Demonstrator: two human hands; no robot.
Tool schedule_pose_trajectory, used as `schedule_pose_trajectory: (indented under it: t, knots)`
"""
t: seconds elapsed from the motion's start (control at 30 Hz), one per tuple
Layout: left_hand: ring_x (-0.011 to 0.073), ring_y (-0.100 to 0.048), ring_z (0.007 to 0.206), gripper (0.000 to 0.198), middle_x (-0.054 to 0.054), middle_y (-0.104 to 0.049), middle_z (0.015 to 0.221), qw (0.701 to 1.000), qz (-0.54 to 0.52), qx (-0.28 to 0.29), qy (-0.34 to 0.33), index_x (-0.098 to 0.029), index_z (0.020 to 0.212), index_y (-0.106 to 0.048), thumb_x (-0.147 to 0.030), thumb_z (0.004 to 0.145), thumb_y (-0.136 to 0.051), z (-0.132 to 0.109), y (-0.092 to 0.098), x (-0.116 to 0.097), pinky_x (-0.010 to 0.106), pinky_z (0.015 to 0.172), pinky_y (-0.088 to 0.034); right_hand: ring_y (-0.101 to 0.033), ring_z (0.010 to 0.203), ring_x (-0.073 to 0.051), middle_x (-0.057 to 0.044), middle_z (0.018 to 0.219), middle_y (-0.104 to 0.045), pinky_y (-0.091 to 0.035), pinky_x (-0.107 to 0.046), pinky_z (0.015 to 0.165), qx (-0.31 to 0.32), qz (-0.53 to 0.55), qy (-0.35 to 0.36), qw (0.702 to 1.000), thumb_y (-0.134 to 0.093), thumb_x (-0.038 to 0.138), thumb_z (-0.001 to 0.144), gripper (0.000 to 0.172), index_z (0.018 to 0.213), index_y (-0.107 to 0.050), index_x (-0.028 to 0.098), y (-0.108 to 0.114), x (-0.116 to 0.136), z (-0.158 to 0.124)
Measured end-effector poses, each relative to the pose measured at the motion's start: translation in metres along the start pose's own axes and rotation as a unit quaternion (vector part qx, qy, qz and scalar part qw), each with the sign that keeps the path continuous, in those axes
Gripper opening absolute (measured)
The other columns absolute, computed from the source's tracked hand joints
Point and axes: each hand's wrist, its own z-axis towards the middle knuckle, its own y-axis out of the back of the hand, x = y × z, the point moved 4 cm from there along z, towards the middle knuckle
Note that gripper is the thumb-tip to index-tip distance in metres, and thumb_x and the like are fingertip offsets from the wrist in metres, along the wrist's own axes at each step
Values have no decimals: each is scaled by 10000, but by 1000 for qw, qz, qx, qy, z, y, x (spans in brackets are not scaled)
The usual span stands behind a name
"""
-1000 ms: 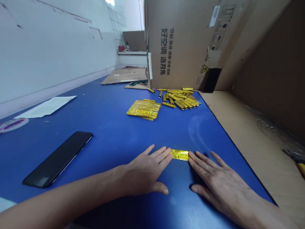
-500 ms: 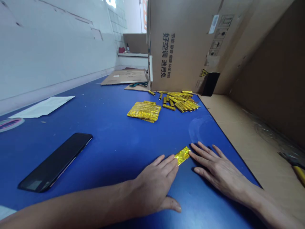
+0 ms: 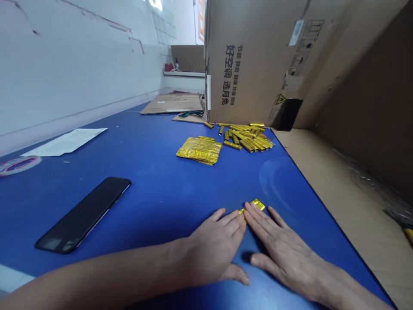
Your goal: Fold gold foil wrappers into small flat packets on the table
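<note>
A strip of shiny gold foil paper (image 3: 258,203) lies flat on the blue table (image 3: 155,181), partly covered by both my hands. My left hand (image 3: 219,241) rests palm down with its fingertips on the strip's left end, the thumb held out to the side. On the middle of the strip lie the stretched fingers of my right hand (image 3: 274,241), its thumb apart. Farther back are a flat stack of gold foil sheets (image 3: 199,150) and a heap of rolled gold foil tubes (image 3: 250,138).
A black phone (image 3: 84,213) lies at the left, with a white sheet of paper (image 3: 67,142) and a tape roll (image 3: 21,165) beyond it. A large cardboard box (image 3: 254,64) stands at the back. Flattened cardboard (image 3: 174,103) lies behind the stack.
My right hand has moved left, from the strip's right end onto its middle. My left hand has stayed on the left end. The view has shifted slightly.
</note>
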Motion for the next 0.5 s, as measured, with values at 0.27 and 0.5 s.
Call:
schedule_pose_trajectory:
  t: [0.27, 0.5]
  knots:
    - [267, -261, 1237, 812, 191, -368, 1294, 1000, 22, 1, -1, -45, 1261, -323, -665, 737, -340, 0, -4, 1, 433, 1002, -177, -222, 1251, -229, -114, 1369, -253, -205, -500, 999, -50, -41, -33, 997, -332, 500, 835, 622, 1337, -206, 155, 0, -25, 1]
    - [250, -303, 1221, 679, 167, -383, 1292, 999, 41, -2, -9, -61, 1211, -388, -577, 771, -416, 5, 5, 29, 396, 1016, -161, -325, 1199, -294, -125, 1296, -382, -228, -602, 940, -79, -105, -30, 991, -329, 518, 827, 603, 1294, -322, 136, 3, -16, -9]
